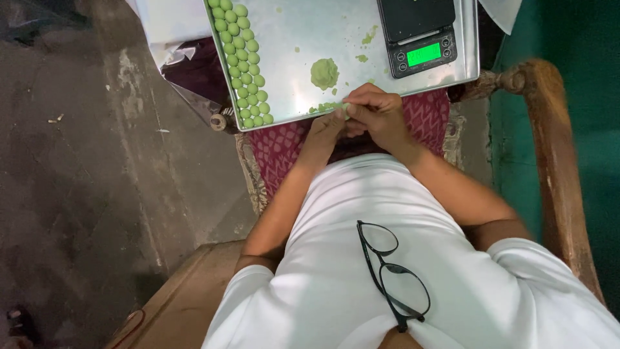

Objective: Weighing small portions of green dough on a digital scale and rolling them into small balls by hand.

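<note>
1. The small green dough piece [346,110] sits pinched between your two hands at the near edge of the metal tray [290,39], at about 6 o'clock on the tray.
2. Your right hand [381,115] is curled nearly closed over the piece, fingers bent around it. Your left hand [328,126] meets it from 8 o'clock, fingertips closed on the same piece.
3. Judgement: keep pressure light and even and work over the tray, so crumbs fall on metal and not on the patterned red cloth [284,145] below.
4. The green dough lump [325,72] lies at 12 o'clock from your hands, near and unobstructed.
5. The rows of finished green balls [242,61] run down the tray's left edge, at 10 o'clock, well apart from your hands. Judgement: your left elbow could nudge that edge.
6. The digital scale [418,32] stands at 1 o'clock, its green display lit.
7. Dough smears [368,35] dot the tray between lump and scale.
8. Black glasses [391,274] hang on your white shirt [336,258]; a wooden armrest [558,161] flanks you at 3 o'clock.
</note>
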